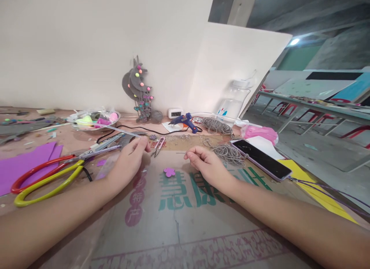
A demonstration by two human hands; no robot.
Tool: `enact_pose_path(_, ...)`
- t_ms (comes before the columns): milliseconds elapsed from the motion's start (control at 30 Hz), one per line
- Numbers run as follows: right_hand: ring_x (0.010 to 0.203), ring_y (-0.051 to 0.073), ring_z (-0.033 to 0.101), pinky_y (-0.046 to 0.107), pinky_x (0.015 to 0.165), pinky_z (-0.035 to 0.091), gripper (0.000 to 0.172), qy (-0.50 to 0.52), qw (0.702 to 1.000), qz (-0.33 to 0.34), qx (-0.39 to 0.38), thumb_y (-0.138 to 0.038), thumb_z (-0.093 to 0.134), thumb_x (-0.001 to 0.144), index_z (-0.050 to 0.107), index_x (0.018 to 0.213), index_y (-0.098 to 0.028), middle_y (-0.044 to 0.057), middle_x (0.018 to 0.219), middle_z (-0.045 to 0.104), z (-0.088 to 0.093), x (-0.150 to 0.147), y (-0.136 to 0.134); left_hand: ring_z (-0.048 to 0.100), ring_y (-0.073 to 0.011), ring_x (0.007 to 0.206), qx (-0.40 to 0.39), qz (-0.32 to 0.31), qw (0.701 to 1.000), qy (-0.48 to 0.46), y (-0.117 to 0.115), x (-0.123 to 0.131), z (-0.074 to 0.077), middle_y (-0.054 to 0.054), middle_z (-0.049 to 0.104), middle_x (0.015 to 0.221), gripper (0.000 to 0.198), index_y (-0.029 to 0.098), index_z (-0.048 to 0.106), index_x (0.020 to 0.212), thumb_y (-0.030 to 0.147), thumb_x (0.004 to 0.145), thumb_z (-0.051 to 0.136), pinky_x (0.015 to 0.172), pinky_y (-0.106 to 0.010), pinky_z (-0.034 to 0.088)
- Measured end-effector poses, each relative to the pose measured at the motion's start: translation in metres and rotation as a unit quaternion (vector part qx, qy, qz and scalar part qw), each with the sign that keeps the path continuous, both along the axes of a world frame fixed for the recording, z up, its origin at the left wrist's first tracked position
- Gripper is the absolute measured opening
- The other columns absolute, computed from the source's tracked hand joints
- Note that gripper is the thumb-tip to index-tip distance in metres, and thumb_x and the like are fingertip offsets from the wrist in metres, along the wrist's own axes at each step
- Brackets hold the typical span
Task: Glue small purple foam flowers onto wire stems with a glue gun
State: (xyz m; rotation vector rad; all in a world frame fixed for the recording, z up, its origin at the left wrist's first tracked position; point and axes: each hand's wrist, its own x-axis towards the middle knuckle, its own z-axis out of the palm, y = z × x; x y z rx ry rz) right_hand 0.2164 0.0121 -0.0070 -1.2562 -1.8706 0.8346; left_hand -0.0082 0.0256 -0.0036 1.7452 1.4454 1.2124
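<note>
My left hand [128,161] rests on the cardboard sheet [185,219], fingers pinched together near a small thread snipper [158,146]; what it pinches is too small to name. My right hand [206,164] lies curled on the cardboard, fingers closed in a pinch, its contents hidden. Between the two hands lies a small purple flower-shaped foam piece [169,171]. Large scissors [49,176] with red and yellow handles lie just left of my left hand.
A phone [261,159] lies right of my right hand, beside a grey cord bundle [229,151]. A blue glue gun [185,121], small clock [175,113], grey moon ornament [138,88] and bowl of pompoms [92,120] stand at the back. Purple foam sheets [23,163] lie far left.
</note>
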Motion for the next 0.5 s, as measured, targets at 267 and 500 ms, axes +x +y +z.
enact_pose_path(267,0.049,0.009,0.033,0.021,0.049,0.029,0.024,-0.013,1.000,-0.001,0.010,-0.035,0.041,0.087,0.055,0.079,-0.018,-0.005,0.054,0.037,-0.0008,0.0007,0.0002,0.055,-0.0157,0.072,-0.011,-0.032,0.999,-0.035,0.0006,0.0057,-0.0015,-0.002,0.063,0.082,0.026,0.017,0.059,0.082,0.042,0.077,0.057,0.064,-0.025,0.040)
enact_pose_path(500,0.050,0.009,0.035,0.021,0.050,0.030,0.023,-0.016,1.000,-0.005,0.016,-0.035,0.041,0.087,0.055,0.078,-0.018,-0.005,0.056,0.040,0.0013,0.0007,-0.0008,0.048,-0.0119,0.057,-0.023,-0.020,0.998,-0.063,-0.0016,0.0041,0.0003,0.003,0.054,0.065,0.028,0.018,0.054,0.076,0.046,0.077,0.054,0.054,-0.023,0.037)
